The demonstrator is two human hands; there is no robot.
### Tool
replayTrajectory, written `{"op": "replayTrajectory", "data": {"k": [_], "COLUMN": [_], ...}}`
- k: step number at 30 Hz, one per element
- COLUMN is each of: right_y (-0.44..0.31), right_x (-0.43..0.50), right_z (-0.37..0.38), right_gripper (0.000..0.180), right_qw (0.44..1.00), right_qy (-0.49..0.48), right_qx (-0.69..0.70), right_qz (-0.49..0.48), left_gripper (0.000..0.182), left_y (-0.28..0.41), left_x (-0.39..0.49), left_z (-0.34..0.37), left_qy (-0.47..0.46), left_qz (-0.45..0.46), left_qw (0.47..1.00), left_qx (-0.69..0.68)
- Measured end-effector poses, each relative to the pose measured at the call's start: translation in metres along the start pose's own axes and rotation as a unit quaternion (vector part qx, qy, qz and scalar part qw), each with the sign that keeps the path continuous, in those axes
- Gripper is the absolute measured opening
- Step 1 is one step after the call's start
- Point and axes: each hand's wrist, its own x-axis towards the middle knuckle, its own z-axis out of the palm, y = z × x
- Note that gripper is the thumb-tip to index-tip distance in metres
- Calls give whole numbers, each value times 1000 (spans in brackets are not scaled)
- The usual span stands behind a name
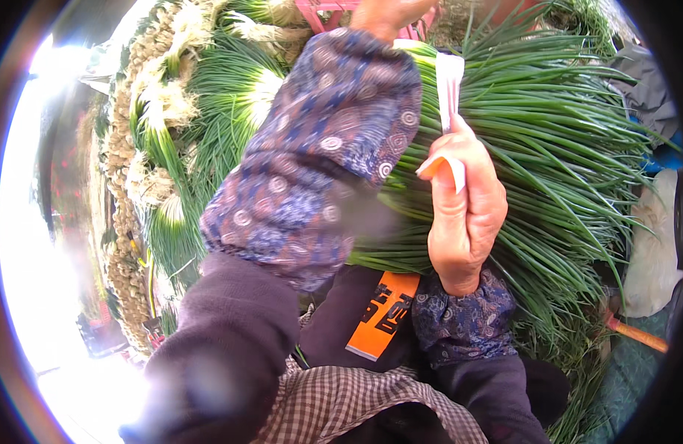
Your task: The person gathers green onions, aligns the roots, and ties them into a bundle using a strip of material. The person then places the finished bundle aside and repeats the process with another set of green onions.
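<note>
My right hand (469, 205) pinches a flat white strip (450, 83) between thumb and fingers; one part of the strip stands up and a short end curls over the thumb. Beneath it, a large bundle of long green onion leaves (552, 144) fans out to the right across my lap. My left hand (388, 16) reaches to the top edge of the view, beyond the pale stem end of the bundle. Its fingers are cut off by the frame, so what it touches is hidden. A patterned sleeve cover (330, 133) hides part of the bundle's left side.
Several bundles of green onions with pale roots (158, 183) are stacked on the left. Part of a pink plastic crate (319, 12) shows at the top. An orange strip with writing (383, 316) lies on my lap. An orange handle (638, 333) and a whitish bag (652, 250) are at the right.
</note>
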Motion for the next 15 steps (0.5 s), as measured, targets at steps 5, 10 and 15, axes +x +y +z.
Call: {"op": "replayTrajectory", "data": {"k": [5, 10, 15], "right_y": [-9, -10, -5], "right_x": [-6, -11, -9], "right_z": [0, 4, 8], "right_gripper": [12, 12, 21], "right_qw": [999, 997, 992], "right_qy": [2, 38, 40], "right_qx": [-19, 1, 44], "right_qz": [38, 67, 111], "left_gripper": [29, 70, 71], "left_y": [86, 208, 182], "left_x": [-74, -165, -173], "left_z": [-81, -77, -24], "left_qy": [95, -1, 17], "left_qz": [15, -228, -192], "left_qw": [992, 973, 980], "left_qx": [82, -32, 47]}}
